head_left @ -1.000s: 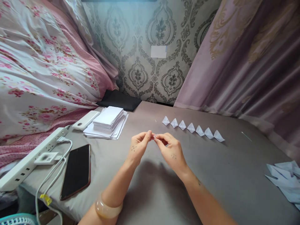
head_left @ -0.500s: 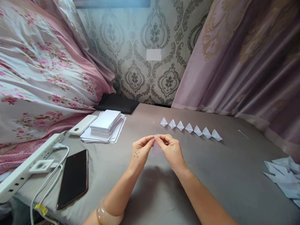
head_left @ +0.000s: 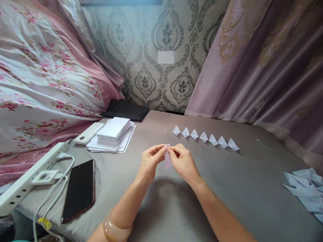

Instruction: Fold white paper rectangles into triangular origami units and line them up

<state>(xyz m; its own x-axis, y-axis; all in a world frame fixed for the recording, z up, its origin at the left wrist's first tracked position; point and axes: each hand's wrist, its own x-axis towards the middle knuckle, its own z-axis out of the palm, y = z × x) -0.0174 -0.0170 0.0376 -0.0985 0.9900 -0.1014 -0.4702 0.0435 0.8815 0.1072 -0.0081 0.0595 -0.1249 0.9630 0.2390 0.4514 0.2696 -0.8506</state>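
Between my hands is a small folded piece of paper (head_left: pixel 168 162), pale and pinkish in the shade, held above the grey cloth surface. My left hand (head_left: pixel 150 160) pinches its upper left edge between thumb and fingers. From the other side my right hand (head_left: pixel 182 162) grips the top right part, also in a pinch. The lower end of the paper hangs down between the two hands. Just beyond them, a slanting row of several small folded white paper pieces (head_left: pixel 204 137) stands on the cloth, each coming to a point.
To the left are a stack of white paper (head_left: pixel 114 131), a white power bank (head_left: pixel 88 133), a black phone (head_left: pixel 79 190) and a power strip (head_left: pixel 32 176) with cables. A black folder-like item (head_left: pixel 127 110) lies at the back. Folded papers (head_left: pixel 304 190) are heaped at the far right.
Both hands stay pinched on the paper. The paper's hanging end shows narrower and a little lower, and the top edge now pokes up more between the fingertips.
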